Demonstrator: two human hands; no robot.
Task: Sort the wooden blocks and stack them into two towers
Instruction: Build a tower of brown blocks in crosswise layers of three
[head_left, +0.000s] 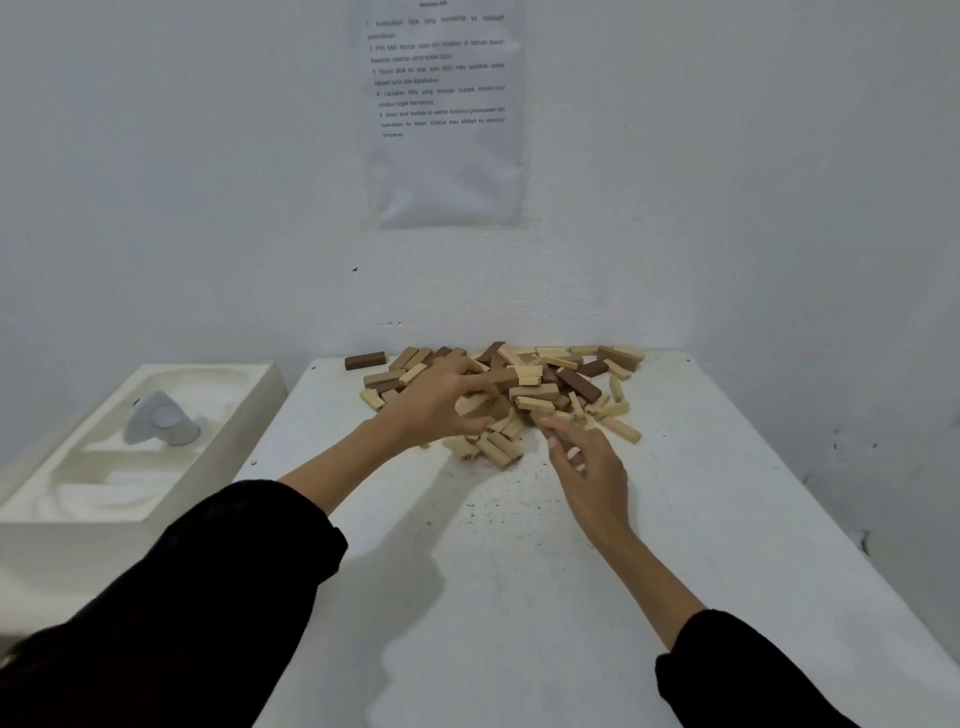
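Note:
A loose pile of wooden blocks (524, 387), light and dark brown mixed, lies at the far end of the white table (519, 571) against the wall. One dark block (365, 360) lies apart at the pile's left. My left hand (434, 402) reaches into the middle of the pile, thumb below and fingers above, gripping a light block (474, 405). My right hand (584, 465) is at the pile's near edge, its fingers loosely curled and its fingertips touching the nearest light blocks (553, 415). No tower stands on the table.
A white moulded foam tray (104, 467) holding a grey object (161, 418) sits left of the table, lower down. A printed sheet (441, 109) hangs on the wall behind. Small dark specks dot the table in front of the pile. The table's right edge runs close to the wall.

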